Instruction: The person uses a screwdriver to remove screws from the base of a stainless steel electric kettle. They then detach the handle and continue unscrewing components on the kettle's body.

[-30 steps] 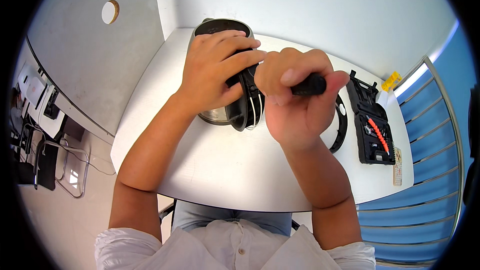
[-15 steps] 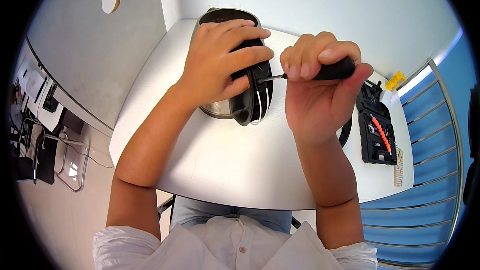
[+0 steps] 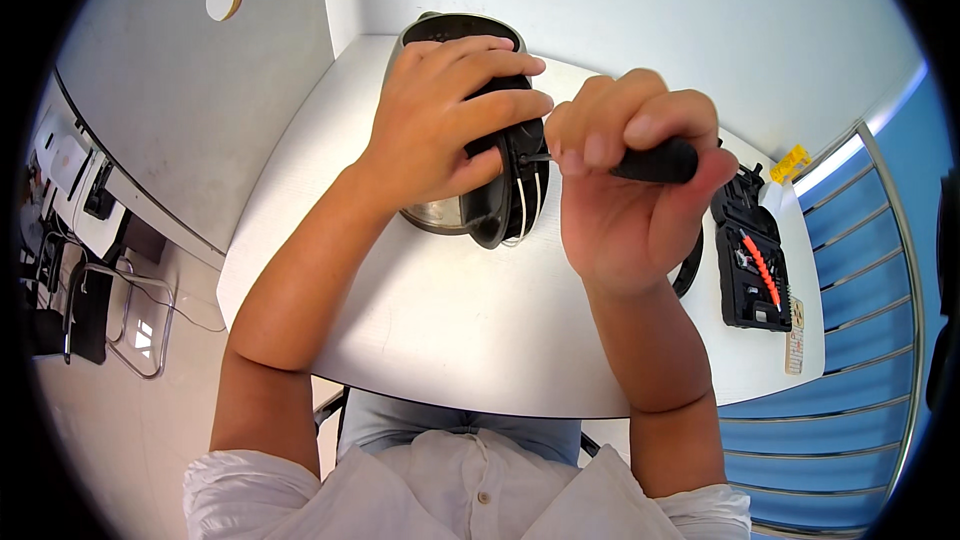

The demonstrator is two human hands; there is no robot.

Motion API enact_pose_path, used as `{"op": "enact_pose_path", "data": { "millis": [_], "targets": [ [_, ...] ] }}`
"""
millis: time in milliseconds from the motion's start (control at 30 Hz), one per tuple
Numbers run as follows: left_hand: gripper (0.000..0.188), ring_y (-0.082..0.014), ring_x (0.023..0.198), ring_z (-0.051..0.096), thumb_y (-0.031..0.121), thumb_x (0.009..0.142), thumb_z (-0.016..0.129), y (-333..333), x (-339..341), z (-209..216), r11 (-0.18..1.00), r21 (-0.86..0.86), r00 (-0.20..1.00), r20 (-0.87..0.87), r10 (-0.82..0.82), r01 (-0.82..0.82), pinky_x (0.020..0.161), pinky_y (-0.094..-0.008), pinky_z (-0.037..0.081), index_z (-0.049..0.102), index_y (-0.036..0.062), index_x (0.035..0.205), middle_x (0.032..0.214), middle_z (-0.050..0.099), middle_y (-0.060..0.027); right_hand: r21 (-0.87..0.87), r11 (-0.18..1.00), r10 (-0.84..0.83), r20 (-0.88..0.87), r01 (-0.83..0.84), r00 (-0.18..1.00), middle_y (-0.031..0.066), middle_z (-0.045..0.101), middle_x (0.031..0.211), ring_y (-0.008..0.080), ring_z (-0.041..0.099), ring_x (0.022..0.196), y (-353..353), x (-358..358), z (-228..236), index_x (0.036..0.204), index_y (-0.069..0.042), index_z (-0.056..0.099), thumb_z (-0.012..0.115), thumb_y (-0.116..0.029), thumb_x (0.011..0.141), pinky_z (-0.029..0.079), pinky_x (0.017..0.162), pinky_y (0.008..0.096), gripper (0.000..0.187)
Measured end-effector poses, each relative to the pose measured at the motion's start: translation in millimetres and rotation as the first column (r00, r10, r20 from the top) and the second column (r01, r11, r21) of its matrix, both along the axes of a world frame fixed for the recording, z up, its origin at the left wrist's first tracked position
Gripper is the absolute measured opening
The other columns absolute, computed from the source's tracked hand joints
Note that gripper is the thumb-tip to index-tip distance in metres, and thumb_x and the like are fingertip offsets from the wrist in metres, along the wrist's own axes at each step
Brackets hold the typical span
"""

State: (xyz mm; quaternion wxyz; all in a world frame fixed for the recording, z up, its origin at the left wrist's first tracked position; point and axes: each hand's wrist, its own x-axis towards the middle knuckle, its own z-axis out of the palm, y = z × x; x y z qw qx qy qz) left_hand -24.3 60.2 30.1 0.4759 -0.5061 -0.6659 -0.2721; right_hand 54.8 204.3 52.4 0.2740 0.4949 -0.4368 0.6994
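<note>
An electric kettle with a metal body and black plastic parts lies on its side near the back of the table. My left hand is spread across it and grips it, with the thumb by the black handle. White wires hang from the kettle's exposed black underside, which faces right. Closed around the black grip of a screwdriver, my right hand holds it roughly level. The screwdriver's shaft points left into the underside; its tip cannot be made out clearly.
An open black tool case with an orange flexible shaft lies at the right of the white table. Behind my right wrist is a black curved part, partly hidden. A yellow object sits beyond the case, near the metal railing.
My right hand has moved slightly left and its grip has rotated, tilting the screwdriver handle's end downward. My left hand and the kettle have stayed nearly still.
</note>
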Motion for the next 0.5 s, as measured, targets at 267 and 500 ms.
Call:
{"op": "enact_pose_path", "data": {
  "millis": [267,500],
  "targets": [
    [0.039,-0.0226,0.108,0.057,0.012,0.058,0.065,0.2,1.0,1.6,1.0,-0.01,1.0,0.003,0.004,-0.004,0.082,-0.0359,0.038,0.068,0.0199,0.097,0.112,0.063,0.0022,0.021,0.997,0.069,0.039,-0.07,0.997,0.005,0.048,0.069,0.014,0.04,0.059,-0.9,0.9,0.4,0.099,-0.009,0.044,0.033,-0.057,0.097,0.033,0.057,0.0294,0.049],
    [0.039,-0.0226,0.108,0.056,0.012,0.058,0.065,-1.2,-0.5,-0.7,1.0,-0.007,1.0,0.008,0.001,-0.001,0.081,-0.0361,0.038,0.068,0.0199,0.096,0.113,0.063,0.0025,0.018,0.999,0.039,0.014,-0.04,0.999,0.0118,0.051,0.076,0.0156,0.046,0.057,7.2,-5.9,1.3,0.095,-0.004,0.045,0.03,-0.051,0.1,0.042,0.059,0.0286,0.05]
  ]
}}
